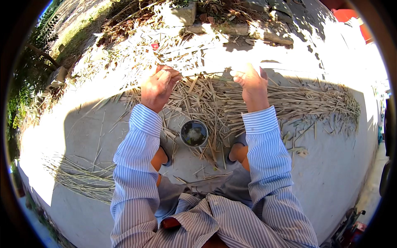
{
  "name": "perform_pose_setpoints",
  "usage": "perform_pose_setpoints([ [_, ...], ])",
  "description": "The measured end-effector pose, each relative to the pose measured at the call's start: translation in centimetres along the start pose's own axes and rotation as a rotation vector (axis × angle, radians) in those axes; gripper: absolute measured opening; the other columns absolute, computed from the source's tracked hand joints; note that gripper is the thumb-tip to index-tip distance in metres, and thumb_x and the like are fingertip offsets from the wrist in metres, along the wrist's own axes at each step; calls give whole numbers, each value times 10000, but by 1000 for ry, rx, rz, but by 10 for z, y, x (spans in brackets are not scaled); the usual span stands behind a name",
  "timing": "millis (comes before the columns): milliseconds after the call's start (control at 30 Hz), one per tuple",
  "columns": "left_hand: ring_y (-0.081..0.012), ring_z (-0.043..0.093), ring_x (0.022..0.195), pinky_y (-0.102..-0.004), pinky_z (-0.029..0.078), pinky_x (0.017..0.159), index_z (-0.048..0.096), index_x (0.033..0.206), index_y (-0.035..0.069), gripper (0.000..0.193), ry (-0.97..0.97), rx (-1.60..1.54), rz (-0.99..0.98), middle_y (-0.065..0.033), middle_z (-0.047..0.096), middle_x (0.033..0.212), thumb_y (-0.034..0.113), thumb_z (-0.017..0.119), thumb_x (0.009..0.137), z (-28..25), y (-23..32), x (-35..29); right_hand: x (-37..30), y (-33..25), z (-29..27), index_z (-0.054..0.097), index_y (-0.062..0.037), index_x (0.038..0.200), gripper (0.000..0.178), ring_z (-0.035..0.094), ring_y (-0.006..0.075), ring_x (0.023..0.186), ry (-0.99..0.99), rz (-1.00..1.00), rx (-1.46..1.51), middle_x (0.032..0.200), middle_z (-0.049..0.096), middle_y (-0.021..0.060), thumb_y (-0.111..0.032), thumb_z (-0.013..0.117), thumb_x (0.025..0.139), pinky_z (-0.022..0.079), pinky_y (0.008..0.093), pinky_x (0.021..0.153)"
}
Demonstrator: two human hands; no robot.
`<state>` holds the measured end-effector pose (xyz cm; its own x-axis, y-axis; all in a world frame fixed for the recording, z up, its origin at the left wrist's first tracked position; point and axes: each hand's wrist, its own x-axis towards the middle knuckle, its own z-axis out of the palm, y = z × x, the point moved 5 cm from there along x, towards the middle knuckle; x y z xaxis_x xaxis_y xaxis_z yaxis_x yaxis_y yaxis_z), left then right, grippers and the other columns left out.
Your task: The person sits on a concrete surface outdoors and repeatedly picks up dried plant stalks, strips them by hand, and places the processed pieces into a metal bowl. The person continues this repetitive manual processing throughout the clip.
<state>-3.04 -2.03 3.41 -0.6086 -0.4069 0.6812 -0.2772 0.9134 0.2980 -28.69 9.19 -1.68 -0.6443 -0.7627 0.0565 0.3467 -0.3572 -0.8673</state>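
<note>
My left hand [158,87] is closed, its thumb and fingers pinching a pale, flat plant strip [203,71]. The strip runs across to my right hand [253,84], also closed on it, and its end sticks out beyond on the right. Strong sunlight washes out the strip and my right fingertips. Both hands are raised above a pile of dry stalks [190,93] on the ground. Between my feet stands a small round metal container [194,133] with dark liquid and something pale in it.
A long bundle of dry stalks [306,101] lies to the right. Thinner greenish stalks [82,177] are spread at the lower left. Stone blocks [264,32] edge a leaf-littered bed at the far side. A small red scrap [155,46] lies among the far stalks.
</note>
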Motion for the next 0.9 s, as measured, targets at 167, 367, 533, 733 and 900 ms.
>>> perform_pose_setpoints([
  [167, -252, 634, 821, -367, 504, 671, 665, 840, 79, 216, 70, 118, 37, -68, 675, 806, 121, 783, 664, 2, 11, 0, 2, -10, -6, 582, -1, 1011, 163, 614, 208, 631, 161, 160, -21, 806, 637, 137, -72, 611, 868, 524, 279, 534],
  [367, -166, 652, 794, -293, 513, 772, 649, 884, 14, 98, 399, -866, -562, -93, 692, 837, 95, 691, 849, -17, -5, -2, 7, 0, -20, 551, 32, 1123, 302, 640, 167, 671, 40, 216, 121, 858, 641, 112, -207, 580, 940, 518, 215, 501],
  [533, -224, 586, 978, -348, 473, 865, 581, 1050, -10, 276, 272, -123, -402, -120, 647, 1009, 160, 683, 858, -54, -34, 2, -4, -6, 20, 568, 46, 1047, 224, 621, 177, 639, 156, 234, 6, 819, 623, 121, -145, 564, 930, 505, 240, 515],
  [733, -209, 601, 754, -370, 405, 687, 635, 800, 113, 121, -86, 205, 64, 0, 648, 711, 172, 723, 741, -5, 28, 21, -32, 6, 67, 532, 54, 1033, 197, 610, 149, 638, 35, 184, -29, 830, 606, 100, -99, 579, 918, 503, 235, 547],
  [900, -222, 594, 734, -381, 397, 739, 610, 750, 88, 106, -302, 192, -219, -28, 637, 677, 155, 693, 742, -34, -47, -14, 1, -25, 13, 528, 63, 1116, 288, 652, 237, 851, 2, 139, -27, 1037, 614, 183, -121, 597, 905, 546, 271, 642],
])
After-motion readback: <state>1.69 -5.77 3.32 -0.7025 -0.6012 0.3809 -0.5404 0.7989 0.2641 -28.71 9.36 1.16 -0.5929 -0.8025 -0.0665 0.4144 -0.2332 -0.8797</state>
